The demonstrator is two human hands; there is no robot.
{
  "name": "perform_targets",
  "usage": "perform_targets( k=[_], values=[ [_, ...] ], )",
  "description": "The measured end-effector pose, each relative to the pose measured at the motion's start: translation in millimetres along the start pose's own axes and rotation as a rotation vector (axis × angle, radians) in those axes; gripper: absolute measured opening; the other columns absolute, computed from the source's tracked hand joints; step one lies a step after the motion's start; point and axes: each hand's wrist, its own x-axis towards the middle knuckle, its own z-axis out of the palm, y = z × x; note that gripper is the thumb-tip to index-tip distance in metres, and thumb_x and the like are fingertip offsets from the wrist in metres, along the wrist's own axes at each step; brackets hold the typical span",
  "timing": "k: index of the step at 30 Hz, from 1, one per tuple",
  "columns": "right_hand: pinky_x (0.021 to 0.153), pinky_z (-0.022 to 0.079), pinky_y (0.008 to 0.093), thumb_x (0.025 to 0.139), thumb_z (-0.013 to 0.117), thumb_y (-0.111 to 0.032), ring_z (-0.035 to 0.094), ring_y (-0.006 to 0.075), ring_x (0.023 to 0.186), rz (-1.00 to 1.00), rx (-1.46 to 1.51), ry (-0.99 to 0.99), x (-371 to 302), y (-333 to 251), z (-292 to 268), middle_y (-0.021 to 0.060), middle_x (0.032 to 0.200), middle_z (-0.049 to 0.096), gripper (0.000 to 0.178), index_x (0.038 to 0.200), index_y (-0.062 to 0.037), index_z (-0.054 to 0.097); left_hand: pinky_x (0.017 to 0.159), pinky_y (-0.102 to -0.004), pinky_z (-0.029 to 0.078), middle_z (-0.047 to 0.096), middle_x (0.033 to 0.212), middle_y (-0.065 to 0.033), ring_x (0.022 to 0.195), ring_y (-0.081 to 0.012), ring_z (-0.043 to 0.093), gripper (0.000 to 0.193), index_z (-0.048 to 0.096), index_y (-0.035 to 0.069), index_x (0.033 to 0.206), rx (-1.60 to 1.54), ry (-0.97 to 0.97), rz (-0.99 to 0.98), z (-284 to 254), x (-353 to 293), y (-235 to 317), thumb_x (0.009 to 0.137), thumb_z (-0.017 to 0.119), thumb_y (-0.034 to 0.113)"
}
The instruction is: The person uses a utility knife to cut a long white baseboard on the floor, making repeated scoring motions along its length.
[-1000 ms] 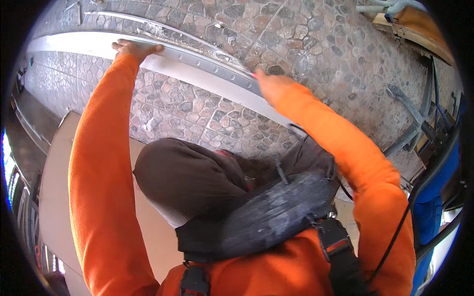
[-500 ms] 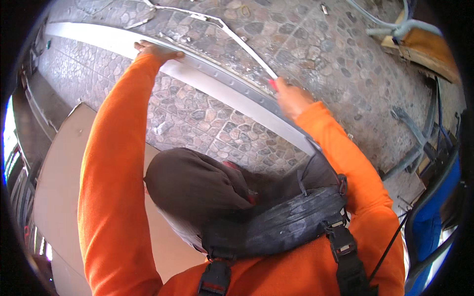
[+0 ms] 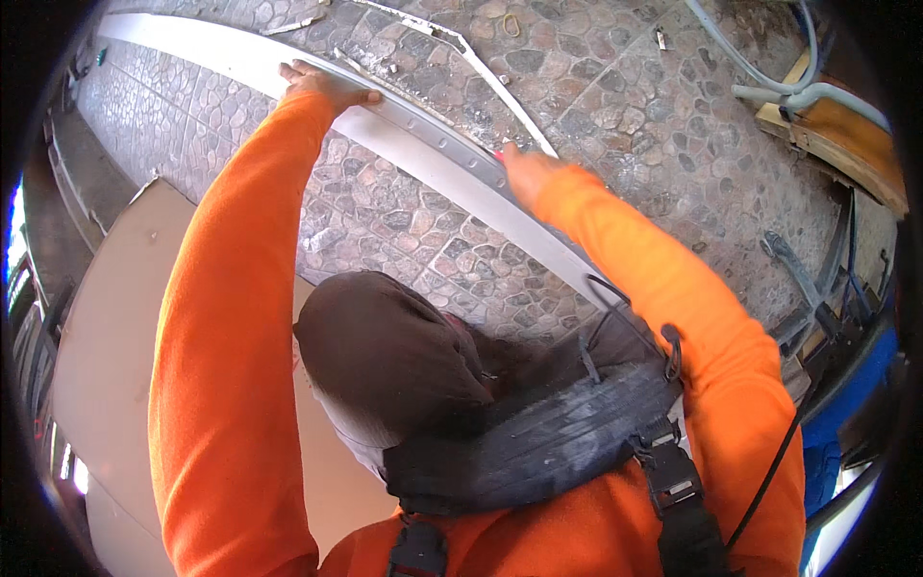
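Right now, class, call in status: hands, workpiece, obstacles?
Left hand on grey strip along white board. Right hand at its edge, gripping something red, mostly hidden. Thin white strip ends beside right hand, possibly obstructing.

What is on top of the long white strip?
A grey metal rail with round marks runs along the far side of the white strip. The left hand rests across both. The surface directly beneath hand and rail is covered, so it can't be seen.
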Motion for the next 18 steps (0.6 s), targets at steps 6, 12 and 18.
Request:
perform_targets(
  k=[6,12,18],
  values=[
    [0.096,0.042,0.0515,0.099,0.021,-0.028,0.056,0.0448,0.109,0.258,0.054,-0.093,-70.2,38.5,18.6,0.0296,0.117,0.058,0.049,0.126,0.0051,0.045,0.112,-0.0420,0.030,-0.001,0.148,-0.0403,0.136,-0.0479,0.027,0.157,-0.006,-0.016,0.142,-0.005,-0.060,-0.030,-8.0,-3.6,10.1,0.045,0.079,0.074],
    [0.084,0.048,0.0520,0.093,0.039,-0.013,0.059,0.0462,0.101,0.025,0.137,0.058,-36.4,-15.2,-33.2,0.0350,0.105,0.059,0.031,0.119,0.0041,0.041,0.108,-0.0388,0.037,-0.004,0.149,-0.0377,0.130,-0.0452,0.040,0.157,-0.002,-0.013,0.144,-0.014,-0.036,-0.009,-11.7,-8.5,2.8,0.042,0.081,0.073],
    [0.090,0.048,0.0496,0.094,0.037,-0.013,0.060,0.0411,0.106,-0.087,0.028,0.158,71.1,-95.5,-61.5,0.0281,0.114,0.061,0.035,0.123,0.0047,0.042,0.107,-0.0378,0.038,-0.002,0.148,-0.0402,0.127,-0.0459,0.044,0.159,-0.001,-0.014,0.143,0.006,0.029,-0.027,-7.7,-7.0,4.7,0.039,0.081,0.073]
  ],
)
